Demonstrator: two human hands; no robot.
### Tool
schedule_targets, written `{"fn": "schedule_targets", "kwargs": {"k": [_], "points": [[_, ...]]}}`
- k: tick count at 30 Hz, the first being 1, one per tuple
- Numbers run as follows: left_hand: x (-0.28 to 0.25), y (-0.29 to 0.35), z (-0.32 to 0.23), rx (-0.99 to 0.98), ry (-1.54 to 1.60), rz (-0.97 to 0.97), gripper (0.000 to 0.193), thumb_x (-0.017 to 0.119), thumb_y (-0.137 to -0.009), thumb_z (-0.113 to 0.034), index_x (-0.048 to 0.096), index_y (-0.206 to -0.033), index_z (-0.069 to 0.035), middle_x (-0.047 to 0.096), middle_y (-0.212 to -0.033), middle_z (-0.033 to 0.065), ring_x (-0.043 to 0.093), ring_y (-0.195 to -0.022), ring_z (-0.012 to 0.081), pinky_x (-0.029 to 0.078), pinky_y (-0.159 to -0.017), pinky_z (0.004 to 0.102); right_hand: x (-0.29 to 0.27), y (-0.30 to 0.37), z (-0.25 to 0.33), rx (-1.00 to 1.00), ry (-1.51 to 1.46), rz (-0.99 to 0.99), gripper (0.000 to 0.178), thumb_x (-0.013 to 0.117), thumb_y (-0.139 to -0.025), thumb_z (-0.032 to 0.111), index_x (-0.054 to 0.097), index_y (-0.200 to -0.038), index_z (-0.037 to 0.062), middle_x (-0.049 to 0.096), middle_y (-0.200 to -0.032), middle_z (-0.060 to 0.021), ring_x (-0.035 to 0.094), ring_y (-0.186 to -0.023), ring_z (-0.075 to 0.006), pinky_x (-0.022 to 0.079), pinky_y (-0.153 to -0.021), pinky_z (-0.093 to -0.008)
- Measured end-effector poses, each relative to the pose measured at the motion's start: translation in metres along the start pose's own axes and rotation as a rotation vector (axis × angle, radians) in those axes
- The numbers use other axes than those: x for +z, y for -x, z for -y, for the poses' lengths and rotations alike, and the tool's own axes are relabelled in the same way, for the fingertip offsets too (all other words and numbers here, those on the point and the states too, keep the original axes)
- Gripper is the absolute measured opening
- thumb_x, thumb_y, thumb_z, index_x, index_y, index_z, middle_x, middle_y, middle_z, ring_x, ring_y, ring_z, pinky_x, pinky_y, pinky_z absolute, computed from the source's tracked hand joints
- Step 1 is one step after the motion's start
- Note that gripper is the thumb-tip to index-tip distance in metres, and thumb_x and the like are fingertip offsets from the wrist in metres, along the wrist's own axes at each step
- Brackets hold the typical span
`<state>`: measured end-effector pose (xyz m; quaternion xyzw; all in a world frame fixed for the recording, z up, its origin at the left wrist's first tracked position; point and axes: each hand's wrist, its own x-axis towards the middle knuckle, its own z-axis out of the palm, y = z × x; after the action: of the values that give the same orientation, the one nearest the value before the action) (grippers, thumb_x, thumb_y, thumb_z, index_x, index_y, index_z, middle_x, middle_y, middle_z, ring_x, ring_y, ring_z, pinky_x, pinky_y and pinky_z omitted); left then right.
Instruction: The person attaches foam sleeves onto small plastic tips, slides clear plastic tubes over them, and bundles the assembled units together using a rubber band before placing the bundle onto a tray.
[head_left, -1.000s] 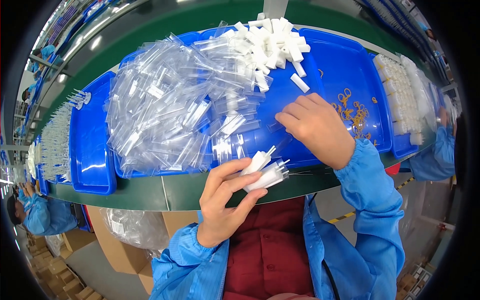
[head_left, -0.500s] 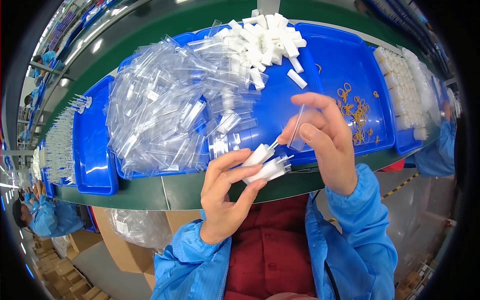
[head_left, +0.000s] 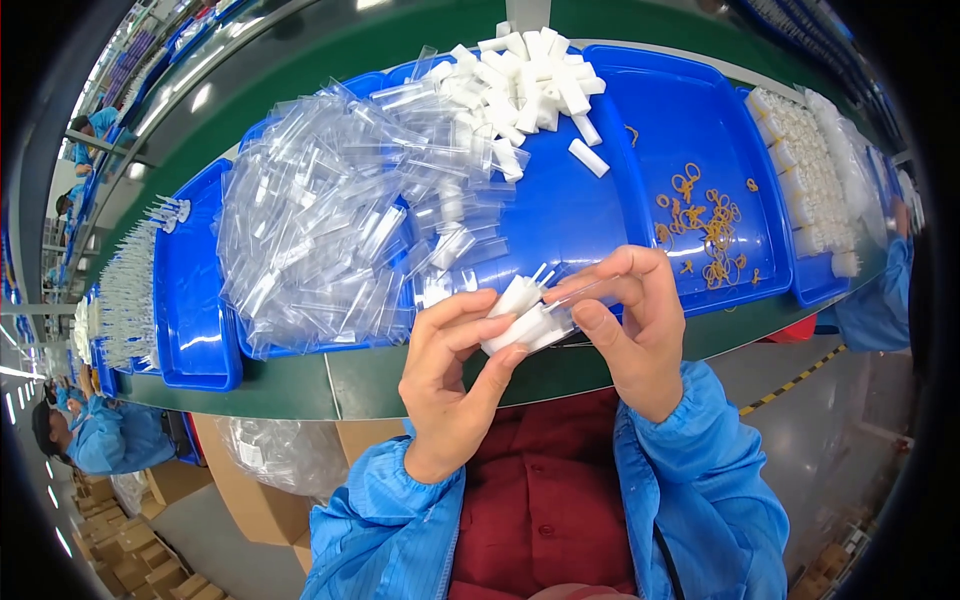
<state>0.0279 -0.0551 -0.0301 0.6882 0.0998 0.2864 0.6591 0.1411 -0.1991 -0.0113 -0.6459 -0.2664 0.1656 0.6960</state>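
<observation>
Two white foam pieces [head_left: 522,328] with thin pale stems [head_left: 543,273] are in the left hand [head_left: 450,375], side by side above the near edge of the worktop [head_left: 290,388]; its grip pinches them between thumb and fingers, much as half a second ago. The right hand [head_left: 622,320] has changed most: a second ago it was over the tray, back upward, and half a second ago it had a clear strip [head_left: 578,288] raised apart from the stems. Now it has come lower and nearer, its grip pinching that strip, which lies slantwise beside the stem tips; whether the strip touches or surrounds one, I cannot tell. Beyond the hands, the middle blue tray [head_left: 570,215] shows the same single foam cylinder [head_left: 588,157] lying just apart from the white heap [head_left: 525,85]. The pile of clear sleeves [head_left: 310,220] looks unchanged to the left. On the right, the ochre rings [head_left: 715,230], partly covered by the hand half a second ago, show more fully in their blue tray [head_left: 665,110].
</observation>
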Motion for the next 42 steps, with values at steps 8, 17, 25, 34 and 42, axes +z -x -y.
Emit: {"fn": "schedule_targets", "kwargs": {"k": [8, 17, 25, 34, 42], "points": [[0.002, -0.005, -0.007, 0.01, -0.101, 0.06, 0.02, 0.073, -0.087, 0.0, 0.07, -0.106, 0.0, 0.058, -0.124, 0.0157, 0.063, -0.108, 0.0235, 0.052, -0.088, 0.0322, 0.002, 0.008, -0.003, -0.064, -0.017, -0.025, 0.037, 0.071, -0.092, 0.006, 0.043, -0.116, 0.0012, 0.069, -0.105, -0.0158, 0.068, -0.1, -0.0178, 0.052, -0.088, -0.0287], [0.008, -0.019, -0.015, 0.172, -0.405, 0.113, 0.02, 0.075, -0.08, 0.002, 0.07, -0.1, -0.002, 0.065, -0.115, 0.0152, 0.066, -0.099, 0.027, 0.053, -0.082, 0.0331, -0.01, 0.007, -0.006, -0.322, 0.342, 0.068, 0.035, 0.071, -0.09, 0.004, 0.043, -0.111, 0.0067, 0.071, -0.101, -0.0158, 0.066, -0.098, -0.0224, 0.05, -0.087, -0.0339], [0.008, -0.017, -0.012, 0.234, -0.478, 0.073, 0.023, 0.078, -0.078, 0.003, 0.071, -0.099, -0.001, 0.065, -0.116, 0.0152, 0.066, -0.1, 0.0278, 0.054, -0.082, 0.0339, -0.003, 0.012, -0.01, -0.22, 0.261, -0.037, 0.033, 0.078, -0.085, 0.008, 0.056, -0.11, 0.0072, 0.072, -0.103, -0.005, 0.06, -0.095, -0.0159, 0.043, -0.087, -0.0294], [0.007, -0.011, -0.004, 0.249, -0.474, 0.051, 0.027, 0.08, -0.076, 0.004, 0.074, -0.102, -0.001, 0.064, -0.119, 0.016, 0.067, -0.101, 0.0273, 0.056, -0.083, 0.034, -0.018, -0.005, -0.011, -0.149, 0.268, 0.102, 0.027, 0.073, -0.09, 0.008, 0.055, -0.109, 0.0028, 0.068, -0.106, -0.0094, 0.067, -0.097, -0.0156, 0.05, -0.087, -0.0274], [0.0, -0.014, -0.01, 0.057, -0.052, 0.075, 0.029, 0.076, -0.08, 0.007, 0.07, -0.108, 0.001, 0.061, -0.121, 0.0172, 0.066, -0.109, 0.0312, 0.053, -0.095, 0.0367, -0.02, -0.007, -0.002, 0.031, -0.063, 0.003, 0.029, 0.073, -0.091, 0.008, 0.052, -0.11, 0.0015, 0.07, -0.102, -0.0124, 0.066, -0.097, -0.0149, 0.051, -0.088, -0.0278]]}}
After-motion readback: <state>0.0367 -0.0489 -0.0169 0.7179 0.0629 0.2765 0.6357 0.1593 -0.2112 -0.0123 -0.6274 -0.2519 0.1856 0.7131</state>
